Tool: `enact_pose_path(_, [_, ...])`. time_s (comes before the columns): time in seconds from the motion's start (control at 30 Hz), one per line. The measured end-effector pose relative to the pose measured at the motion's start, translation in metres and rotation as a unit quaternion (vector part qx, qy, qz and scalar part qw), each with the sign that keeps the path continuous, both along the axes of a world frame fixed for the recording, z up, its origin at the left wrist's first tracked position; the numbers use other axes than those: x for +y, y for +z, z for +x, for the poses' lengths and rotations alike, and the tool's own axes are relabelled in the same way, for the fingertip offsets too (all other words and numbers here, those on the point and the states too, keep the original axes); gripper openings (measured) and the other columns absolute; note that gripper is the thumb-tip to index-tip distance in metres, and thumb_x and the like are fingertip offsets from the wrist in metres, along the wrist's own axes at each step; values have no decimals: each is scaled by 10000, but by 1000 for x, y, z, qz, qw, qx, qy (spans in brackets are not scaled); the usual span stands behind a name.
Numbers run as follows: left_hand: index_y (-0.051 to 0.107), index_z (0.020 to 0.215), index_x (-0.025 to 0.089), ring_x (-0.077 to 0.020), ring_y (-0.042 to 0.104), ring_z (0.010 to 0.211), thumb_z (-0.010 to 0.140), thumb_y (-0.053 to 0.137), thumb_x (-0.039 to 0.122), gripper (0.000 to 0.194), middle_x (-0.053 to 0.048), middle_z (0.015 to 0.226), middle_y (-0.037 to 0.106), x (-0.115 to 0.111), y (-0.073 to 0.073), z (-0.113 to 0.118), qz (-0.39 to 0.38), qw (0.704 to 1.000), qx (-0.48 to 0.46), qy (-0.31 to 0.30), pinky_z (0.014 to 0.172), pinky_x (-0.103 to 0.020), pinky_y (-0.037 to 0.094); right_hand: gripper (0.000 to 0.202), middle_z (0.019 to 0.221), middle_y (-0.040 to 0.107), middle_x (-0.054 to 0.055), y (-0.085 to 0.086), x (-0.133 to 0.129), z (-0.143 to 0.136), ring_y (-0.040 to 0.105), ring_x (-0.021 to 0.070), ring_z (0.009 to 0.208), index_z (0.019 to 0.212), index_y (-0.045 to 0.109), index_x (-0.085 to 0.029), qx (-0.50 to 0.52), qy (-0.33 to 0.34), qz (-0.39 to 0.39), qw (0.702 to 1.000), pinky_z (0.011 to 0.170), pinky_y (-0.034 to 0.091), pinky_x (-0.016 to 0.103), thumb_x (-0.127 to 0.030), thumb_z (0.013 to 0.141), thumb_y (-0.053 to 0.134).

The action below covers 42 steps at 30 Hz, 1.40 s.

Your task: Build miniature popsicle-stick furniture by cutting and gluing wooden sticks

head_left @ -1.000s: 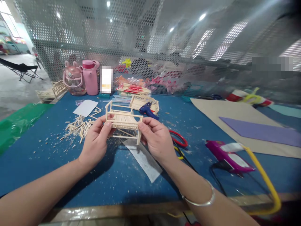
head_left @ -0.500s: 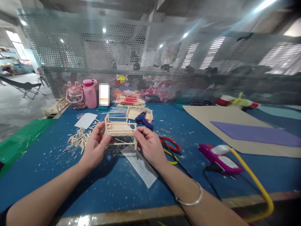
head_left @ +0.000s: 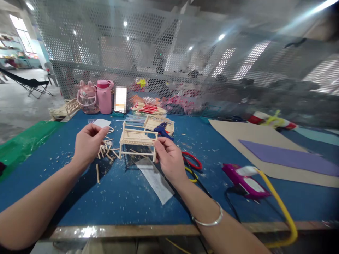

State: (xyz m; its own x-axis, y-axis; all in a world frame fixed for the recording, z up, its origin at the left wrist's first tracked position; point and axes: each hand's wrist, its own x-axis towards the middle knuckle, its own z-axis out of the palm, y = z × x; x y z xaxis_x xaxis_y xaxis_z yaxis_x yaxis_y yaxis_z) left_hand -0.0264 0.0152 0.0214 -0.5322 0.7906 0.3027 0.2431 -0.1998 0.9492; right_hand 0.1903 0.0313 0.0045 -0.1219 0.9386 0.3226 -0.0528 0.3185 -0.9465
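Note:
A small wooden-stick frame point(head_left: 139, 138), shaped like a little bed with legs and rails, is held up above the blue table. My right hand point(head_left: 169, 155) pinches its right end. My left hand point(head_left: 88, 143) is off the frame, to its left, over the pile of short sticks point(head_left: 104, 150); its thumb and forefinger are together, and whether something is between them is too small to tell. A paper strip point(head_left: 156, 181) lies below the frame. Behind it are a blue glue gun point(head_left: 162, 130) and another stick piece point(head_left: 150, 123).
Pink bottles point(head_left: 104, 98) and a phone-like bright screen point(head_left: 120, 100) stand at the back left. Red-handled pliers point(head_left: 193, 160) lie right of my right hand. Farther right are a purple device point(head_left: 246, 181) with a yellow tube, and a purple sheet point(head_left: 288, 157) on beige board.
My left hand has let go of the frame and moved left, over the sticks. My right hand still holds the frame. The camera view has shifted slightly.

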Motion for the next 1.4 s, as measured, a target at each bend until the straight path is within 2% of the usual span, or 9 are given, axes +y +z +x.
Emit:
enact_pose_path(0.13, [561,596,179,-85,406,455,675,702,373,253,49,505,487,-5,-4,7,11,998,36,-45,451,-219,309,283,543,489,-64,0,0,0,412,64,408,812,570,-196,2,-5,4,1000,385,337,195,-476,784,602])
enact_pose_path(0.23, [667,734,170,-102,433,467,753,618,428,262,25,531,530,-14,-9,17,-18,995,48,-85,443,-225,326,289,543,491,-64,0,0,0,413,64,406,813,568,-197,0,-16,5,1000,384,338,198,-482,781,601])
enact_pose_path(0.33, [651,1069,196,-116,519,558,799,568,439,373,-42,863,663,-22,-17,27,1,985,57,-163,469,-228,391,288,546,496,-65,-1,0,0,418,64,405,824,564,-197,2,-12,2,1000,384,344,199,-478,778,602])
enact_pose_path(0.4, [589,1186,241,-126,564,653,787,605,393,427,-67,1113,625,-24,-23,31,16,978,79,-194,496,-226,425,280,554,501,-65,-2,0,-1,419,60,405,825,560,-197,12,6,-5,1000,387,351,198,-468,772,607])
enact_pose_path(0.47, [592,1185,255,-144,589,729,791,612,353,407,-70,1173,603,-23,-27,32,21,977,85,-192,506,-217,442,263,563,505,-65,-3,-1,-2,417,56,406,827,558,-195,24,29,-13,999,393,359,197,-447,769,608])
enact_pose_path(0.53, [615,1156,243,-152,598,734,803,601,340,366,-72,1104,633,-20,-29,31,21,981,68,-179,491,-206,446,243,560,500,-68,-3,-2,-4,418,55,407,846,558,-196,32,46,-18,998,397,363,197,-422,770,604])
enact_pose_path(0.63, [636,1126,224,-129,591,643,798,612,341,349,-78,1043,651,-19,-29,31,21,984,47,-168,441,-186,438,245,554,475,-82,-4,-2,-4,422,58,404,904,544,-210,39,56,-12,998,397,368,198,-395,760,616])
enact_pose_path(0.8, [645,1099,229,-85,580,525,780,626,383,355,-86,1194,599,-20,-28,32,13,986,37,-165,369,-173,427,282,583,470,-83,-7,1,-3,427,56,421,936,543,-221,33,58,-2,998,402,379,195,-392,739,650])
enact_pose_path(1.4, [646,1087,220,-79,601,528,773,641,387,356,-91,1237,581,-22,-27,35,18,987,19,-161,414,-186,498,235,530,464,-88,-4,4,-1,375,46,396,871,590,-205,57,75,-37,995,396,353,191,-362,718,673])
